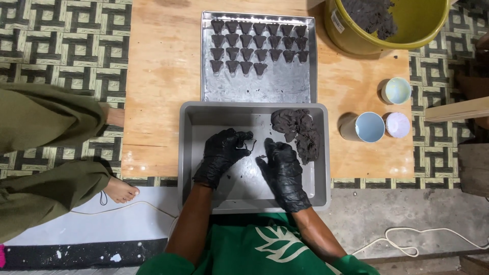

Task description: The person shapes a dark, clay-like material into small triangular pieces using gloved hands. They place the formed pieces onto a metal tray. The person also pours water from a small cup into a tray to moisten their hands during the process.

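Left hand, black-gloved, is pinching a small dark clay piece inside the grey tub at the table's near edge. Right hand is lying released on the tub floor, beside the clay lump.

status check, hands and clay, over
Both gloved hands in grey tub: left hand pinching small dark lump, right hand open. Clay pile beside. Nothing blocking.

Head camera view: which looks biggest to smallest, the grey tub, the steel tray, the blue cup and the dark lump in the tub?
1. Grey tub
2. Steel tray
3. Dark lump
4. Blue cup

The lump and cup look close in size, so their order is unsure.
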